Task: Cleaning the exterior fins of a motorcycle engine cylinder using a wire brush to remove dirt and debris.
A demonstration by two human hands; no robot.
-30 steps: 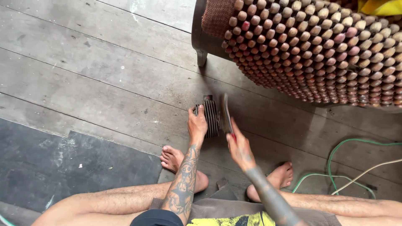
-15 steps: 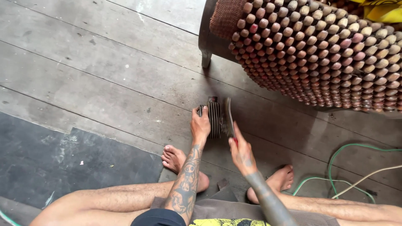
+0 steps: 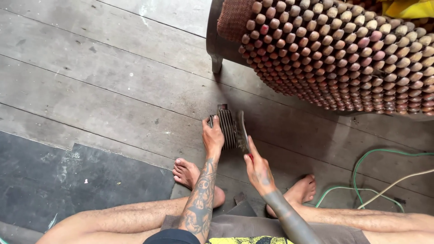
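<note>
A dark finned metal part [image 3: 227,127] stands on the grey plank floor between my feet. My left hand [image 3: 212,138] grips its left side and holds it upright. My right hand [image 3: 257,169] is closed on the handle of a narrow dark tool [image 3: 242,132], perhaps a brush. The tool lies against the right face of the fins. A small red spot shows at my right fingertips. Both tattooed forearms reach forward from my lap.
A chair with a brown beaded seat cover [image 3: 339,54] stands just behind the part, its leg [image 3: 217,63] on the planks. A green hose [image 3: 361,180] and a cream cable [image 3: 398,183] lie at the right. A dark mat [image 3: 68,180] covers the floor at the left.
The view has drifted slightly. Both hands stay where they were, the left on the finned part and the right holding the tool against it.
</note>
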